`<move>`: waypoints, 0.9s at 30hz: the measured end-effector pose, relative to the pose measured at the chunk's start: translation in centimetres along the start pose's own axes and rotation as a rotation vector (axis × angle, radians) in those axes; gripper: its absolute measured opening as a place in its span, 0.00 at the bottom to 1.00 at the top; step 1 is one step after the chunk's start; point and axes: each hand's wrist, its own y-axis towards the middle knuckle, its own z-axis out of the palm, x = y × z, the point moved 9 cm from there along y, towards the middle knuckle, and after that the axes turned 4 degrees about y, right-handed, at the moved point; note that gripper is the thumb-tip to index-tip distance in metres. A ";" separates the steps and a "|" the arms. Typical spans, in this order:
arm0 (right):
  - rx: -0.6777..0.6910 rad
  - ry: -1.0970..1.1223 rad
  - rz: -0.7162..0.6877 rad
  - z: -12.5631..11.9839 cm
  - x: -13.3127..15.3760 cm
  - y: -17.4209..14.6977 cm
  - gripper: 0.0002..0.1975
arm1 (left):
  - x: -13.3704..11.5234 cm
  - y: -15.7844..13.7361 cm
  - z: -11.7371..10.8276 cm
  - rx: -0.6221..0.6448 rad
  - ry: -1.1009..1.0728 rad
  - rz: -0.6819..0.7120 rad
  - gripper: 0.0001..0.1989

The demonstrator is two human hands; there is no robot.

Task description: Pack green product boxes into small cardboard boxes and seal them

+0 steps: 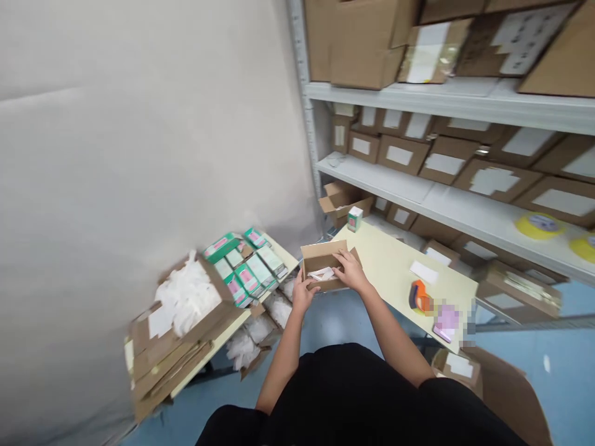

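The left hand (pixel 304 292) clasps the near left corner of a cardboard box (pixel 324 251), fingers partly closed; the right hand (pixel 351 271) curls loosely over its right side, gripping or not, I can't tell. White items (pixel 320 274) lie inside, between the hands. Green boxes (pixel 248 280) sit left; a tape dispenser (pixel 419 296), right.
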 end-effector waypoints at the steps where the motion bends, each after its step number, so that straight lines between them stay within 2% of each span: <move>1: -0.037 -0.012 0.034 -1.8 -1.7 -0.7 0.26 | -1.6 1.1 1.8 0.039 -0.008 0.032 0.12; 7: -0.256 -0.080 0.232 -10.7 -10.4 -5.9 0.28 | -10.5 6.0 11.2 0.277 -0.033 0.226 0.11; 12: -0.366 -0.110 0.387 -14.7 -14.9 -9.1 0.28 | -14.8 9.1 17.2 0.403 -0.055 0.340 0.11; 16: -0.449 -0.130 0.471 -16.4 -17.2 -9.7 0.28 | -15.9 11.9 21.6 0.467 -0.056 0.391 0.11; 20: -0.502 -0.148 0.550 -17.0 -19.1 -8.7 0.29 | -15.4 15.3 25.4 0.524 -0.064 0.399 0.13; 23: -0.522 -0.154 0.599 -16.8 -20.3 -6.5 0.29 | -14.7 18.2 27.6 0.583 -0.064 0.397 0.13; 27: -0.517 -0.153 0.640 -15.5 -22.1 -1.6 0.30 | -14.3 21.8 30.0 0.659 -0.040 0.418 0.11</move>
